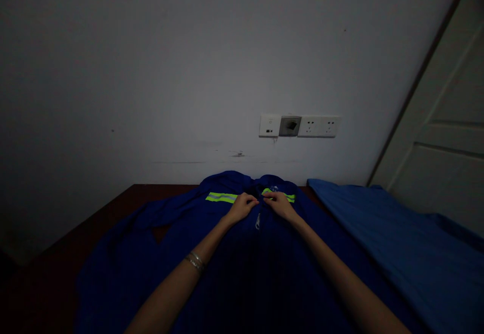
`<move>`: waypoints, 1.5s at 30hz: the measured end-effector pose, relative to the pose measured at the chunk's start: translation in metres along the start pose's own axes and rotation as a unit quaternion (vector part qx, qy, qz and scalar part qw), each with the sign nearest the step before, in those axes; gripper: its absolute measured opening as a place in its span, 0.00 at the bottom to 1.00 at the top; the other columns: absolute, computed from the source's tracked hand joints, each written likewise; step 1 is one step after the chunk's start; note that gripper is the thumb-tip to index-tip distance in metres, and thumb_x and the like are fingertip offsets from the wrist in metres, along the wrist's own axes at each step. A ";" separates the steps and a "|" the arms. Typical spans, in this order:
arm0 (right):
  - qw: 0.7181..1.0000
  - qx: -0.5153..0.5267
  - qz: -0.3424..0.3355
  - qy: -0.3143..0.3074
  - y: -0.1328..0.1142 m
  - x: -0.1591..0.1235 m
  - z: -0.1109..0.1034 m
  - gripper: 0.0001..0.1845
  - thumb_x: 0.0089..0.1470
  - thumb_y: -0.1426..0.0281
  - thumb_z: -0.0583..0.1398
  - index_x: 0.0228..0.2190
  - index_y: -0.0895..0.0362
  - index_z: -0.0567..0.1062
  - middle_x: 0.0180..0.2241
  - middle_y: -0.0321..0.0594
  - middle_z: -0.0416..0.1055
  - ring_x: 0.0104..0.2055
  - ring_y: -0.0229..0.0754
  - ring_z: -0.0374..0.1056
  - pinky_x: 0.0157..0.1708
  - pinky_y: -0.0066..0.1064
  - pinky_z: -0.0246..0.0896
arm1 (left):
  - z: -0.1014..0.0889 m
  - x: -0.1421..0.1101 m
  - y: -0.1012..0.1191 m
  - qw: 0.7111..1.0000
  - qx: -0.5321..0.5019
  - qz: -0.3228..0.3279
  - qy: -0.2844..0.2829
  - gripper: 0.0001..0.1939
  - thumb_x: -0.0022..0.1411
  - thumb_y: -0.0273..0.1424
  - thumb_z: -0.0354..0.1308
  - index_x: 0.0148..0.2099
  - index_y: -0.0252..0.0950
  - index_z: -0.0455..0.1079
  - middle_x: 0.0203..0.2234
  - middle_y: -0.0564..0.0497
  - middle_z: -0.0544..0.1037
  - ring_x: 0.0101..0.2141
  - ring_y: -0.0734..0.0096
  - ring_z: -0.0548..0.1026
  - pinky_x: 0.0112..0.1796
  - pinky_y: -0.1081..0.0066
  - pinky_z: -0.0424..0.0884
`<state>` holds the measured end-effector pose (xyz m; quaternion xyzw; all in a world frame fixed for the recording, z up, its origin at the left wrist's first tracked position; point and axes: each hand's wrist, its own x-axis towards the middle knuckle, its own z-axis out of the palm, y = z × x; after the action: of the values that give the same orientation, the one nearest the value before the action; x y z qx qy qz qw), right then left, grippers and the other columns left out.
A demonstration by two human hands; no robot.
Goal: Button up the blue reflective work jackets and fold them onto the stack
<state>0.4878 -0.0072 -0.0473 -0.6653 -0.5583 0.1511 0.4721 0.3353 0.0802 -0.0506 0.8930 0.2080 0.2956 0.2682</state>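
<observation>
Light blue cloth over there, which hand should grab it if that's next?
Probably the right hand: the light blue cloth lies on its side. The left hand is farther off and would have to cross the right arm. Both hands are now at the dark blue garment.

Bare forearms, silvery bracelets on one wrist.
The left forearm (pixel 170 293) wears two narrow, shiny bands (pixel 195 261), set close together near the left hand (pixel 243 208); the right forearm (pixel 340 268) and right hand (pixel 280 204) are bare, with slender fingers.
</observation>
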 end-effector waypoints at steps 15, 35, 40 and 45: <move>0.999 -0.002 -0.014 -0.031 -0.005 -0.001 -0.005 0.14 0.44 0.71 0.56 0.32 0.59 0.79 0.31 0.42 0.77 0.36 0.47 0.70 0.39 0.36 0.62 | 0.004 -0.001 0.006 0.992 0.126 0.027 0.017 0.11 0.60 0.32 0.52 0.36 0.36 0.75 0.32 0.49 0.78 0.36 0.67 0.69 0.40 0.69 0.62; 0.999 0.038 0.013 -0.033 -0.008 -0.003 -0.007 0.11 0.44 0.69 0.57 0.26 0.57 0.79 0.26 0.37 0.75 0.30 0.41 0.69 0.33 0.30 0.61 | 0.000 -0.004 0.016 0.978 0.197 0.069 0.009 0.10 0.61 0.32 0.51 0.36 0.35 0.74 0.30 0.47 0.76 0.38 0.64 0.67 0.41 0.66 0.60; 0.990 0.102 0.095 -0.036 -0.008 -0.004 -0.009 0.14 0.45 0.65 0.56 0.20 0.59 0.77 0.16 0.34 0.68 0.19 0.34 0.61 0.20 0.24 0.56 | 0.000 -0.004 0.016 0.976 0.203 0.073 0.008 0.11 0.61 0.32 0.51 0.36 0.35 0.74 0.29 0.48 0.75 0.37 0.65 0.67 0.40 0.66 0.61; 0.980 0.147 0.125 -0.052 -0.007 -0.008 -0.011 0.12 0.45 0.65 0.57 0.26 0.59 0.77 0.19 0.36 0.70 0.20 0.32 0.62 0.18 0.21 0.57 | 0.001 -0.004 0.017 0.976 0.205 0.071 0.012 0.11 0.62 0.31 0.51 0.36 0.35 0.74 0.31 0.46 0.75 0.38 0.64 0.67 0.41 0.66 0.61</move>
<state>0.4888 -0.0202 -0.0384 -0.6445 -0.4665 0.3238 0.5120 0.3368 0.0645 -0.0426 0.9378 0.2032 0.2759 0.0555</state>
